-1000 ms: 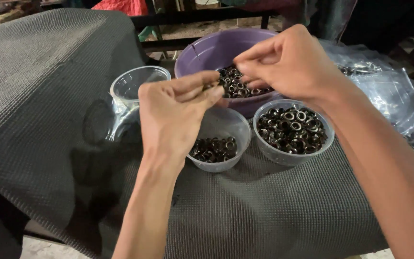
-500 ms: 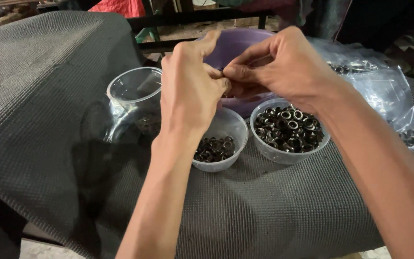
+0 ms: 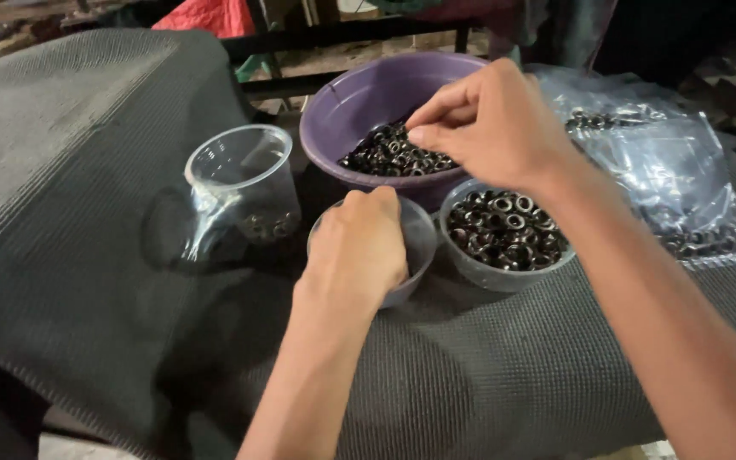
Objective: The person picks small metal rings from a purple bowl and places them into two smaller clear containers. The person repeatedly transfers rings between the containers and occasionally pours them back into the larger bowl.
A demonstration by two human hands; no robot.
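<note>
R hand (image 3: 491,128) hovered over the purple bowl (image 3: 342,106), thumb and forefinger pinched nearly shut at the tips, right above the heap of small dark metal rings (image 3: 398,153) in it. Couldn't tell whether a ring was actually caught in that grip; fingertips hid it. The rings lay directly below and slightly toward the person from the pinch, so R hand was clearly the nearer one to that heap.

L hand (image 3: 359,247) sat lower and nearer the person, fingers curled down into the small clear cup (image 3: 415,255) in the middle, covering most of its mouth. Its grip looked closed-ish, contents hidden, can't say what it had, if anything.

Just R of that cup, touching or nearly so, stood a second clear cup (image 3: 504,234) full of the same rings, under the R wrist. Left of both, apart, a taller clear plastic cup (image 3: 244,183) tilted a bit, w/ a few rings at the bottom. All sat on a worktop covered w/ grey textured mat (image 3: 87,170). Clear plastic bags (image 3: 666,170) w/ more rings lay far R, beyond the R forearm.
</note>
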